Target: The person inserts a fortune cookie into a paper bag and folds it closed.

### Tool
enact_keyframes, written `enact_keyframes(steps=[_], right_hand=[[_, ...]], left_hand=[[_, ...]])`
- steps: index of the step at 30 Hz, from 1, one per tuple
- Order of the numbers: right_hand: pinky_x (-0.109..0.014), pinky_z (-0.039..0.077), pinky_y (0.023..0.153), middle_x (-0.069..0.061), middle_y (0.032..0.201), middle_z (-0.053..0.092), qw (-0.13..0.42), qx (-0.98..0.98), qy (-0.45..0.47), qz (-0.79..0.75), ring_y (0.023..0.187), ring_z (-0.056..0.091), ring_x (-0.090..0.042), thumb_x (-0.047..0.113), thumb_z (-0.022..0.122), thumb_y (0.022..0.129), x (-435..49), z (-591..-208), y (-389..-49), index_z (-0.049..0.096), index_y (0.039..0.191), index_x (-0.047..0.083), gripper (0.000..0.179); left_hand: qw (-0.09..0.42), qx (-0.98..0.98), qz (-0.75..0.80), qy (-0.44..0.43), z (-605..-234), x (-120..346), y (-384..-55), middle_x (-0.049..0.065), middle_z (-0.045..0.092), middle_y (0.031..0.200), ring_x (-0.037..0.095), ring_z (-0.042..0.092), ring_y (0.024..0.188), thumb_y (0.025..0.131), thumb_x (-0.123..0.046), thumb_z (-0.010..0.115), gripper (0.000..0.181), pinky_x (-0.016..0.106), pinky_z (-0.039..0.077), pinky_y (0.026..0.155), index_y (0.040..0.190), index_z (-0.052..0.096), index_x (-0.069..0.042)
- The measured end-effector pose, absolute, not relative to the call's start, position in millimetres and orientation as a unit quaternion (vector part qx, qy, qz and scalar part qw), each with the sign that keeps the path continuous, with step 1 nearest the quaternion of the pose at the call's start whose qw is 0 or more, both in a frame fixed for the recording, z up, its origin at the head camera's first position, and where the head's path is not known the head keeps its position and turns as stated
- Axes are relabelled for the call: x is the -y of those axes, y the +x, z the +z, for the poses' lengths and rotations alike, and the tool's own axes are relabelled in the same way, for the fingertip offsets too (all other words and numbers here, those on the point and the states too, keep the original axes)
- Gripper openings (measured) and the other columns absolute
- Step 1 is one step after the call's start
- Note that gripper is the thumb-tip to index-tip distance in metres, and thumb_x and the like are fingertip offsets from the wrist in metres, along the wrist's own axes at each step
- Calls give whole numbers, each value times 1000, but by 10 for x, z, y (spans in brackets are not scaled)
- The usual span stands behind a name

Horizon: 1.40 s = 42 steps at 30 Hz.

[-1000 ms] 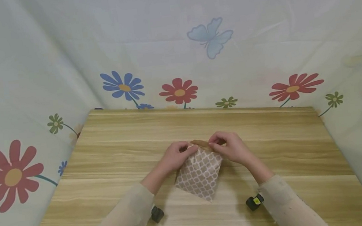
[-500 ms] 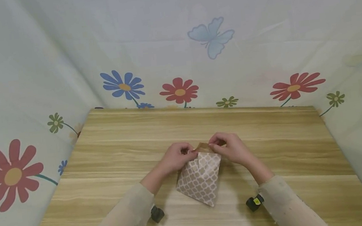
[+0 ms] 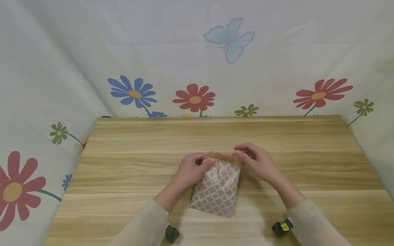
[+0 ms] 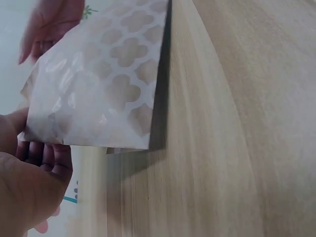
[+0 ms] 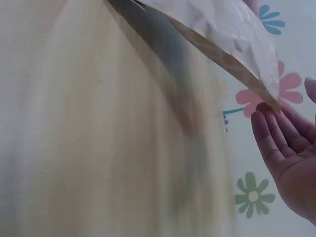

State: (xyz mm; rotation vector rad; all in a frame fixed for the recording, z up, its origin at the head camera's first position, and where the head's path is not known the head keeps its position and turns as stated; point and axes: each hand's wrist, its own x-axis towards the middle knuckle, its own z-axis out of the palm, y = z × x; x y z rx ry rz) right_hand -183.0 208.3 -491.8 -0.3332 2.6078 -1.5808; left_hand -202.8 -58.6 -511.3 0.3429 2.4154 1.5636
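Note:
A paper bag point(image 3: 216, 193) with a tan and white lattice print is tilted between both hands above the table, and a plain brown strip point(image 3: 223, 156) shows along its top edge. My left hand point(image 3: 192, 169) pinches the bag's top left corner, thumb on the printed face; the left wrist view shows its other fingers curled behind the paper. At the opposite top corner is my right hand point(image 3: 259, 162). In the right wrist view its fingers point(image 5: 271, 136) are nearly straight with the tips at the corner, and the thumb stands apart from the paper.
The bag is over a wood-grain table point(image 3: 131, 154). Behind and beside the table hangs a pale cloth point(image 3: 159, 34) printed with flowers and a butterfly. A small black device point(image 3: 172, 234) is at the left wrist, another black device point(image 3: 281, 228) at the right.
The right hand has gone from pinching the top right corner to loosened fingers, shifting slightly right. The peaked brown opening at the bag's top now looks like a flatter strip. The left hand keeps its pinch.

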Motion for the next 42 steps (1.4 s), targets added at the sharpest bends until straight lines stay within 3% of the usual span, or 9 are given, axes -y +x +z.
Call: enact_keyframes(steps=[4, 7, 11, 20, 28, 42], right_hand=[[-39, 56, 104, -17, 129, 70, 89, -824, -64, -556, 122, 68, -31, 33, 68, 107, -2114, -5022, -1757, 60, 144, 0, 50], [-32, 57, 98, -18, 125, 71, 113, -810, -53, -573, 118, 69, -29, 31, 70, 105, -2075, -5091, -1716, 61, 139, -3, 49], [-29, 58, 97, -16, 120, 74, 103, -796, -48, -594, 113, 72, -26, 28, 72, 104, -2007, -5156, -1698, 65, 130, -3, 41], [-27, 60, 90, -23, 125, 73, 71, -778, -29, -624, 106, 74, -24, 22, 72, 104, -1842, -5175, -1693, 62, 140, -5, 46], [-25, 61, 81, -18, 108, 77, 43, -786, -33, -616, 90, 73, -14, 16, 72, 104, -1791, -5203, -1673, 69, 126, -6, 32], [-27, 58, 73, -12, 90, 75, 29, -802, -59, -594, 80, 67, -15, 16, 74, 102, -1844, -5190, -1627, 75, 102, -3, 19]], left_hand=[[101, -825, 547, 101, -5115, 567, -2030, 0, 63, 79, 16, 54, 72, 103, -35, 73, 29, 30, 48, 65, 85, 70, -13], [93, -825, 550, 93, -5113, 542, -2022, 1, 64, 82, 17, 55, 75, 101, -33, 75, 26, 30, 49, 65, 87, 70, -12], [86, -821, 556, 90, -5117, 495, -2007, 1, 68, 86, 17, 59, 79, 99, -29, 78, 20, 29, 51, 68, 92, 73, -11], [49, -821, 562, 92, -5122, 473, -1960, 0, 70, 90, 16, 61, 83, 96, -23, 82, 15, 31, 54, 76, 92, 74, -11], [21, -817, 570, 79, -5171, 476, -1930, -2, 64, 79, 14, 56, 73, 101, -34, 76, 34, 27, 49, 66, 78, 65, -12], [58, -797, 599, 52, -5209, 513, -1904, -1, 59, 77, 14, 54, 71, 101, -35, 76, 33, 25, 48, 63, 82, 67, -9]])
